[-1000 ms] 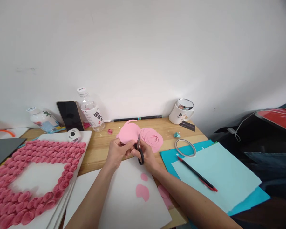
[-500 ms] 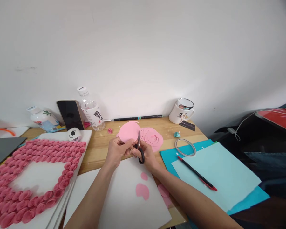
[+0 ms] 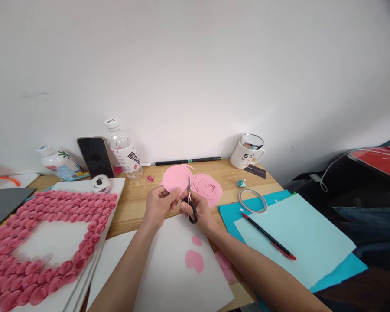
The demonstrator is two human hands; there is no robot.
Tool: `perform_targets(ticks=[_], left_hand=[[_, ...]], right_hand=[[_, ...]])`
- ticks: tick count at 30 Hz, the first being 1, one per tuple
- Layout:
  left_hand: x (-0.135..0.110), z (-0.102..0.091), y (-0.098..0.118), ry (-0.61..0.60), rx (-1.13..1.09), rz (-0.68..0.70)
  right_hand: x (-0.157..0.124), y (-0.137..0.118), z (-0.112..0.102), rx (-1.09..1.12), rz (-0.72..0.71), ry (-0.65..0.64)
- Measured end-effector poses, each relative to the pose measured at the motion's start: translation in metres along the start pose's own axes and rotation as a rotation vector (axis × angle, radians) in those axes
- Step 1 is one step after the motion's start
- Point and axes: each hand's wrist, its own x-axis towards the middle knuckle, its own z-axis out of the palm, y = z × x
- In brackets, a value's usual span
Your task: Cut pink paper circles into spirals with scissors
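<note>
Between the thumb and fingers of my left hand [image 3: 158,206] is a round pink paper disc [image 3: 176,177], with a thin cut strip standing off its upper right edge. My right hand [image 3: 199,210] grips black-handled scissors [image 3: 193,212], their blades upright at the disc's right edge. Behind the scissors, pink paper spirals [image 3: 209,188] lie on the wooden table. Below my hands, two small pink paper scraps [image 3: 194,261] rest on a white board [image 3: 169,273].
At the left is a board of rolled pink paper roses [image 3: 52,277]. A bottle [image 3: 126,151], a phone [image 3: 95,156] and a mug [image 3: 247,151] stand along the wall. Blue paper sheets [image 3: 299,238], a pen [image 3: 268,236] and a tape roll [image 3: 252,201] lie at the right.
The cut strip at the disc's upper right edge sticks out a little farther. The disc has turned slightly in my left hand, and both hands stay in nearly the same place.
</note>
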Motion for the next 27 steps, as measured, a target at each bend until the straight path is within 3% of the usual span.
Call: perform_targets(ticks=[9,15,19,27], left_hand=[[-0.0001,0.0020,0.0019,0.045,-0.073,0.025],[-0.0031,0.0058,-0.0020,-0.031,-0.130,-0.055],[-0.0039,0.0060,-0.0009,0.012,-0.095,-0.064],[-0.0004,0.0040,-0.0007,0.051,0.000,-0.066]], right_hand=[[-0.0005,0.0012,-0.0001,-0.007,0.031,0.000],[-0.0002,-0.0003,0.0004,-0.026,0.032,-0.024],[0.0006,-0.0050,0.0010,-0.015,0.034,-0.053],[0.0015,-0.0081,0.0040,0.038,-0.022,0.032]])
